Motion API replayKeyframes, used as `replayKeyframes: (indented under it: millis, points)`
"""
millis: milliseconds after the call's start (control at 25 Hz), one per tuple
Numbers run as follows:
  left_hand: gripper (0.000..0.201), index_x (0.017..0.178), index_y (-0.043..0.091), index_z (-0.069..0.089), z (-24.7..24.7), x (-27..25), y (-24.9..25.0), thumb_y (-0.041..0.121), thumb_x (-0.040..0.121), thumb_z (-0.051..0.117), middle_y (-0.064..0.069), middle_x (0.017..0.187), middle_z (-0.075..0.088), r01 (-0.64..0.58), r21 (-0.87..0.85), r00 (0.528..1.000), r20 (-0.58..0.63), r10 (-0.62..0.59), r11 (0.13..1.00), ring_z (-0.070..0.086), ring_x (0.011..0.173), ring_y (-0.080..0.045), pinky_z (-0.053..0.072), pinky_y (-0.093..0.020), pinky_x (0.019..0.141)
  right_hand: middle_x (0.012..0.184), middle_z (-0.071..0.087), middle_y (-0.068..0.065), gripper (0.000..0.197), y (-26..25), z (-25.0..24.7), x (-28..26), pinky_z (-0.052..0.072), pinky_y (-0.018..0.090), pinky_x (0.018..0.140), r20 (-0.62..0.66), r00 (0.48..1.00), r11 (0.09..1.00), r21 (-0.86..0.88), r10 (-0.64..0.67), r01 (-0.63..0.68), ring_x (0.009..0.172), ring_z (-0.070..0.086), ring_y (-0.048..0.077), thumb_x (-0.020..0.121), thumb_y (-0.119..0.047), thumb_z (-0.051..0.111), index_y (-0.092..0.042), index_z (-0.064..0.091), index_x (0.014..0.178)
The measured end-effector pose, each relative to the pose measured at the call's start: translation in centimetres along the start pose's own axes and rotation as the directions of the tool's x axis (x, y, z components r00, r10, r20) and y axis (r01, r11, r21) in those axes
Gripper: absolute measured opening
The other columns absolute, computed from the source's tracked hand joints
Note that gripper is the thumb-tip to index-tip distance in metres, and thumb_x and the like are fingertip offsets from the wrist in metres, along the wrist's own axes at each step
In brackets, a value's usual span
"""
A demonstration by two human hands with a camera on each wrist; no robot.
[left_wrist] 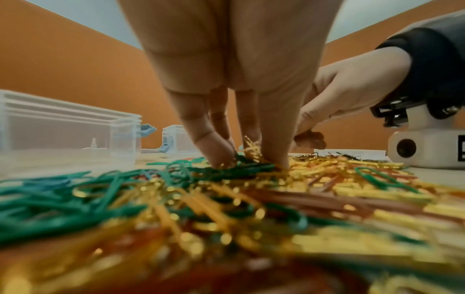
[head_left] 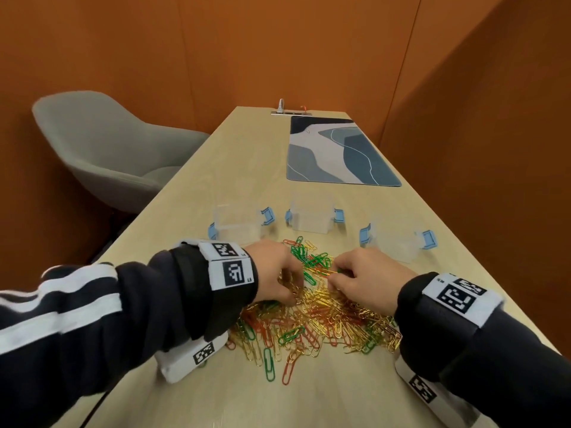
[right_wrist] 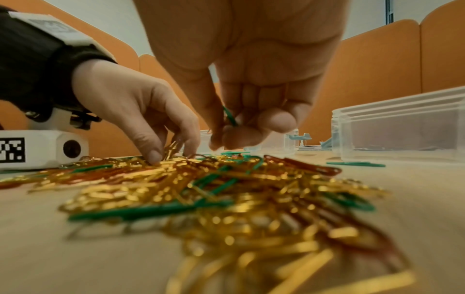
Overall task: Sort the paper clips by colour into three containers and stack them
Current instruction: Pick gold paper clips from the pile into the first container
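Two hands work a heap of mixed paper clips (head_left: 312, 316) at lower centre of a wooden table (head_left: 340, 396).

The right hand (head_left: 367, 278) pinches a green clip (right_wrist: 230, 119); the left hand (head_left: 275, 273) grasps gold clips (right_wrist: 172, 148). Three clear containers (head_left: 312, 216) stand open beyond the heap, mid-frame.

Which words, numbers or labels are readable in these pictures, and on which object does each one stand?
No text can be read with certainty.
The left wristband has square black-and-white code markers with tiny corner characters, too small to read.
The right wristband has the same: markers only, small print blurred.
The containers carry no label.
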State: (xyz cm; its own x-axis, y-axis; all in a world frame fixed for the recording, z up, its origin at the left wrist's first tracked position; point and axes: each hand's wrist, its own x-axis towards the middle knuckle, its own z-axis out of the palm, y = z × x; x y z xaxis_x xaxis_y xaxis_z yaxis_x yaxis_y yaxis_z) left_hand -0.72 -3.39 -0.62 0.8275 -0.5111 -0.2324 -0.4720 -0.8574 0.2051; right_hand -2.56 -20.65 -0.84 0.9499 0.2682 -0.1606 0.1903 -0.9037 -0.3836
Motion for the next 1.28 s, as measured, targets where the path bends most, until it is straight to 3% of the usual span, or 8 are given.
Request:
replayKeyframes:
  millis: [200,360,520,720,840,1040,1160,1280]
  points:
    - [0.008,0.086,0.024,0.072,-0.7,-0.7,-1.2,0.022,0.078,0.072,0.014,0.068,0.059,0.100,-0.326,0.990,-0.063,-0.127,0.940,0.055,0.064,-0.002,0.045,-0.018,0.069,0.078,0.056,-0.011,0.014,0.0,-0.2,-0.1,0.035,0.010,0.057,0.004,0.999,0.999,0.004,-0.041,0.041,0.070,0.049,0.001,0.090,-0.025,0.056,-0.019,0.066,0.097]
    - [0.011,0.086,0.014,0.070,-1.5,-1.7,-2.7,0.005,0.082,0.065,0.001,0.062,0.063,0.223,-0.787,0.965,0.096,-0.243,0.575,0.059,0.051,-0.006,0.053,-0.016,0.056,0.092,0.057,-0.015,0.025,-0.3,-0.4,-0.3,0.035,0.010,0.064,0.015,0.994,0.995,0.004,-0.104,0.104,0.078,0.047,-0.001,0.081,-0.032,0.069,-0.026,0.067,0.106]
    - [0.021,0.092,0.005,0.068,-1.5,-2.4,-2.8,0.007,0.093,0.047,-0.007,0.069,0.062,0.353,-0.920,0.921,0.309,-0.236,0.172,0.060,0.054,-0.012,0.055,-0.019,0.049,0.116,0.060,-0.007,0.048,-0.3,-0.4,-0.4,0.038,0.014,0.071,0.104,0.991,0.995,-0.041,-0.088,0.093,0.093,0.050,0.004,0.074,-0.038,0.074,-0.028,0.061,0.120]
    - [0.028,0.084,0.006,0.066,-1.0,-2.5,-2.4,0.027,0.092,0.050,-0.006,0.067,0.059,0.378,-0.925,0.904,0.359,-0.231,0.038,0.061,0.051,-0.014,0.054,-0.021,0.046,0.127,0.049,-0.007,0.066,-0.6,-0.2,-0.3,0.040,0.027,0.094,0.113,0.987,0.988,-0.087,-0.114,0.124,0.115,0.048,0.012,0.071,-0.048,0.073,-0.033,0.050,0.131]
    - [0.029,0.079,0.010,0.060,-0.9,-2.5,-1.6,0.034,0.092,0.050,-0.001,0.061,0.049,0.405,-0.897,0.898,0.354,-0.262,0.176,0.047,0.043,-0.009,0.043,-0.017,0.038,0.098,0.053,-0.012,0.054,-0.6,-0.2,-0.4,0.041,0.018,0.071,0.100,0.989,0.993,-0.029,-0.108,0.112,0.086,0.051,0.004,0.066,-0.045,0.078,-0.032,0.060,0.116]
    - [0.020,0.079,0.027,0.063,-0.4,-1.9,-0.2,0.046,0.084,0.059,0.011,0.068,0.052,0.260,-0.421,0.962,0.037,-0.270,0.869,0.051,0.066,-0.007,0.041,-0.022,0.063,0.079,0.057,-0.012,0.029,-0.5,-0.2,-0.2,0.036,0.010,0.057,0.117,0.987,0.993,-0.033,-0.110,0.115,0.065,0.048,-0.001,0.076,-0.032,0.074,-0.024,0.068,0.103]
    - [0.023,0.095,0.030,0.066,-0.4,-1.6,0.6,0.044,0.077,0.068,0.011,0.103,0.059,0.181,-0.182,0.982,-0.017,-0.187,0.967,0.054,0.103,-0.010,0.041,-0.024,0.084,0.084,0.061,-0.008,0.022,-0.5,-0.2,-0.1,0.038,0.011,0.061,0.063,0.992,0.993,-0.038,-0.108,0.110,0.071,0.051,0.003,0.083,-0.029,0.068,-0.022,0.069,0.103]
    - [0.035,0.105,0.024,0.066,-0.3,-1.3,0.7,0.038,0.074,0.074,0.006,0.109,0.057,0.168,-0.094,0.986,0.031,-0.166,0.981,0.052,0.103,-0.013,0.041,-0.024,0.084,0.091,0.069,-0.001,0.021,-0.4,-0.2,-0.1,0.045,0.016,0.071,0.031,0.995,0.996,-0.001,-0.092,0.092,0.077,0.058,0.008,0.086,-0.026,0.065,-0.017,0.069,0.104]
